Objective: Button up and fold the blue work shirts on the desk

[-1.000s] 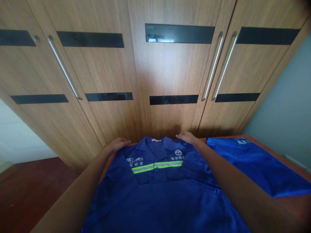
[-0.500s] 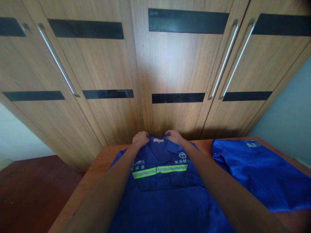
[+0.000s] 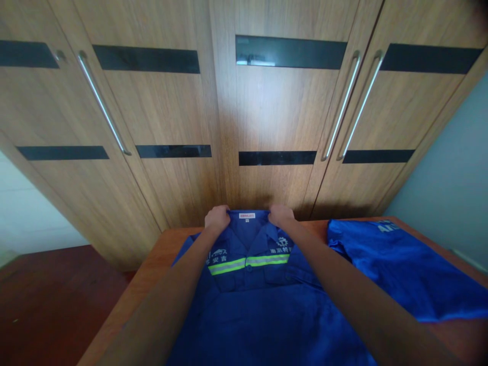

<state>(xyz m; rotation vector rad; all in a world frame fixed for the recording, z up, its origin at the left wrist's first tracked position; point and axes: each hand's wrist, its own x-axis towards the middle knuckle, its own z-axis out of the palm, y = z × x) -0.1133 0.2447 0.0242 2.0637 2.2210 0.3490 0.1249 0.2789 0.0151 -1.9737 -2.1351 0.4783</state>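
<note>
A blue work jacket (image 3: 247,320) lies front side up on the table, its collar toward the cabinet. Across its chest runs a yellow-green and grey reflective stripe, with white logos and lettering above. My left hand (image 3: 217,218) is closed on the left side of the collar. On the collar's other side my right hand (image 3: 281,215) grips the cloth. Between the two hands the neck edge is stretched straight, and a white label (image 3: 247,216) shows inside it. My forearms cover parts of the jacket's sides and sleeves.
A second blue garment (image 3: 400,269) with pale lettering lies on the right of the reddish-brown table (image 3: 152,264). Behind the table stands a wooden cabinet (image 3: 183,107) with long metal handles and dark strips. Dark red floor (image 3: 57,305) shows at the left.
My hands have moved apart along the collar, the right one shifting right. The neck edge is now pulled straighter and the label shows more fully. The view has tilted up slightly.
</note>
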